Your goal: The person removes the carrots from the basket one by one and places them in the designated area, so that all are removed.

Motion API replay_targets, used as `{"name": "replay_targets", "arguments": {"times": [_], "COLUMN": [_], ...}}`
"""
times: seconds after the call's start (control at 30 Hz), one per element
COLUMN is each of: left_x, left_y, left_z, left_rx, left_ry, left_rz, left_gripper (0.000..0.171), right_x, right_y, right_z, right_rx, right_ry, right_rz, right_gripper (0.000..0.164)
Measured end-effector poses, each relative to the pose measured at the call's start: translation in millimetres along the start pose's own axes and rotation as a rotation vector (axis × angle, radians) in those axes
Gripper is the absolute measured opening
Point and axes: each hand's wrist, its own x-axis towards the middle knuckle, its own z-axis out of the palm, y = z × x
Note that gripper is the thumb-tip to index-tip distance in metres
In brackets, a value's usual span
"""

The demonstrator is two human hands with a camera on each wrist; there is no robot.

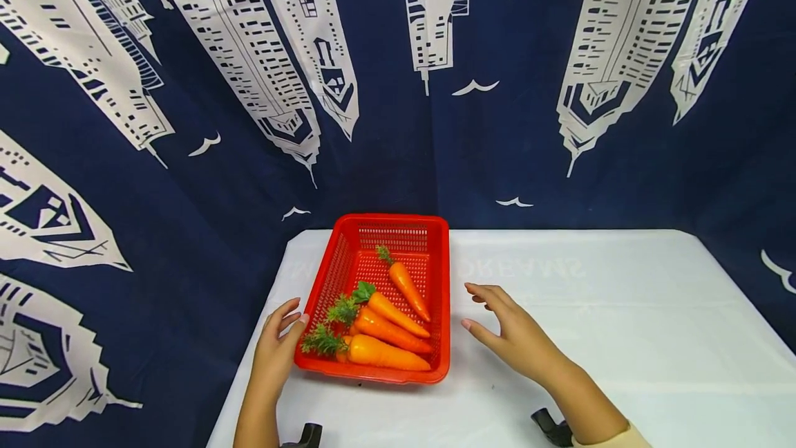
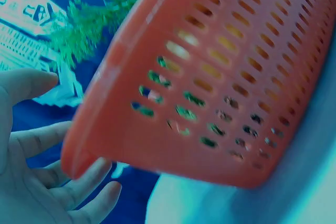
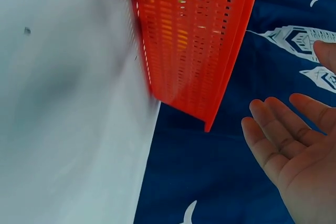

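Note:
A red perforated plastic basket [image 1: 439, 282] stands on the white table and holds several orange carrots with green tops. One carrot [image 1: 407, 289] lies slanted toward the far end; the others, including the front carrot [image 1: 385, 353], cluster at the near end. My left hand [image 1: 276, 344] is at the basket's left side, thumb near the rim and fingers spread. In the left wrist view, the fingertips [image 2: 105, 192] sit right by the rim's corner, curled round nothing. To the right of the basket, apart from it, my right hand [image 1: 519, 334] has its fingers extended and holds nothing.
The white-covered table [image 1: 622, 316] extends to the right of the basket. Behind and to the left hangs a dark blue cloth [image 1: 398, 157] printed with white buildings and birds. Black wrist-worn devices [image 1: 550, 427] show at the bottom edge of the head view.

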Motion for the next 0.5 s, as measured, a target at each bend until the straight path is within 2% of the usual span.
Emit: {"name": "replay_targets", "arguments": {"times": [0.13, 0.37, 0.5], "left_x": [0.1, -1.9, -3.8], "left_y": [-10.0, -28.9, -33.2], "left_z": [-0.9, -0.9, 0.1], "left_rx": [-0.058, -0.152, -0.179], "left_ry": [-0.052, -0.155, -0.186], "left_rz": [-0.013, 0.010, 0.009], "left_gripper": [0.053, 0.056, 0.057], "right_x": [-1.0, -0.3, 0.9], "right_y": [-2.2, -9.3, -16.1], "right_z": [3.1, 9.9, 13.9], "right_rx": [0.030, 0.130, 0.164], "right_ry": [0.012, -0.004, -0.024], "right_rz": [-0.029, -0.032, -0.046], "right_gripper": [0.058, 0.055, 0.055]}}
